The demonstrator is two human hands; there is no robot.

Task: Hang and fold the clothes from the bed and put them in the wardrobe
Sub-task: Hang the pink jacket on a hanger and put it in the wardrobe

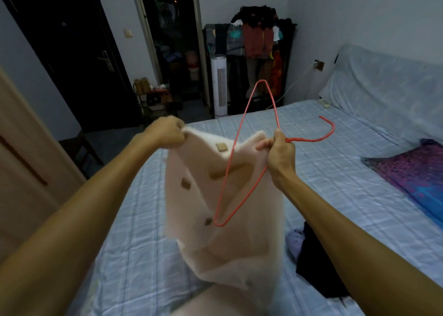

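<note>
Red hanger (302,140) upended, hook rightward, pink cardigan (230,243)

The room is dim with a cool bluish cast. The bed (323,183) is the brightest surface, under flat, soft light. Past the bed's far end the doorway (172,40) sinks almost to black. Above the bed the pale garment (239,243) is smeared with blur, the red hanger (306,140) sharper. Left of the bed the wooden door (21,147) bows at its edge — wide-angle distortion.
</note>
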